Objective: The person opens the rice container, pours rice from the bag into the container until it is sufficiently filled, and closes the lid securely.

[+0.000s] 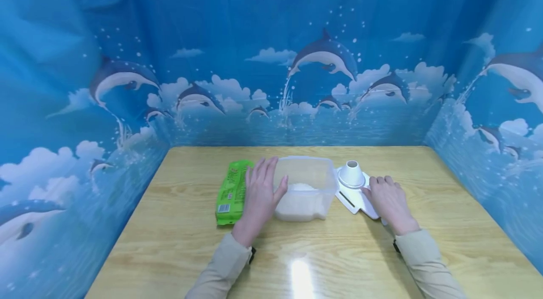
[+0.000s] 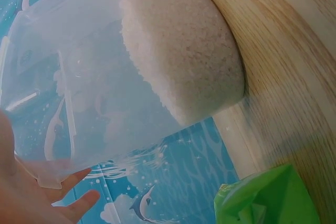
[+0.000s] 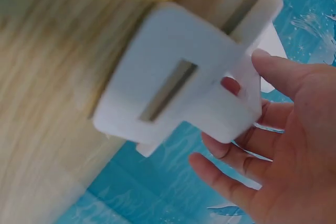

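Observation:
A translucent plastic container (image 1: 324, 174) stands upright at the middle of the table. White rice (image 2: 194, 51) fills its lower part. At its left rim is my left hand (image 1: 259, 190), fingers extended and thumb spread; in the left wrist view the fingers reach past a rim corner. On the right, my right hand (image 1: 389, 199) grips the edge of a white slotted plastic piece (image 3: 152, 72) between thumb and fingers. A white cone (image 1: 351, 175) with a hole in its top stands at the far part of that piece. The piece looks tilted, its near edge off the table.
Left of the container lies a green printed bag (image 1: 229, 195), partly behind my left hand. The wooden table (image 1: 178, 252) is bordered at the back and sides by a blue dolphin curtain (image 1: 237, 44).

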`<state>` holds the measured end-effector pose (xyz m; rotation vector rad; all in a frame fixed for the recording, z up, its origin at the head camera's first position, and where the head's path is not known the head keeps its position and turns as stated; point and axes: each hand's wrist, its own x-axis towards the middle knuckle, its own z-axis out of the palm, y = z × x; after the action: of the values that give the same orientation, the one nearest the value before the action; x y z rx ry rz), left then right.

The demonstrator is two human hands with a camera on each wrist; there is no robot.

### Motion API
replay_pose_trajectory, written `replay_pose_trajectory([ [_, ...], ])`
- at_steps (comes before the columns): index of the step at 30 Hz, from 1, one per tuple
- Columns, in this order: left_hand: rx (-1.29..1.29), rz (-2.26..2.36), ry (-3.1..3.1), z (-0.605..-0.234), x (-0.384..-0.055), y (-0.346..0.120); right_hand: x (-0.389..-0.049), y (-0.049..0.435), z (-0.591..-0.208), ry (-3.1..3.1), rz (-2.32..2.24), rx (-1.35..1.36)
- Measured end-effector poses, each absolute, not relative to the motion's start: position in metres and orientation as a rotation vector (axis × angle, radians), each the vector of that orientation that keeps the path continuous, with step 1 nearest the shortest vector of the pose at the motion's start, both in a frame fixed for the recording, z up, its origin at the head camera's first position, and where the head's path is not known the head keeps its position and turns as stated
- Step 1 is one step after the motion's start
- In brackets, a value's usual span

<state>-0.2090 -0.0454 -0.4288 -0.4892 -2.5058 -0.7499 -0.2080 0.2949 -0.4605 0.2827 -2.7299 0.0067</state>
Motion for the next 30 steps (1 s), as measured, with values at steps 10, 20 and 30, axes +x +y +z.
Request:
replay_pose_trajectory([
  [10,-0.496,-0.749,-2.491,-0.429,-0.21,-0.044,-0.216,0.298,-0.469,-2.583,0.03,0.291],
  [20,-0.497,-0.759,-2.489,-0.429,-0.21,-0.045,-0.219,0.298,-0.464,-2.398,0.029,0.351],
  [30,-0.502,-0.77,-2.462,-0.43,-0.21,-0.044,-0.214,0.297,-0.434,-2.296,0.136,0.355],
])
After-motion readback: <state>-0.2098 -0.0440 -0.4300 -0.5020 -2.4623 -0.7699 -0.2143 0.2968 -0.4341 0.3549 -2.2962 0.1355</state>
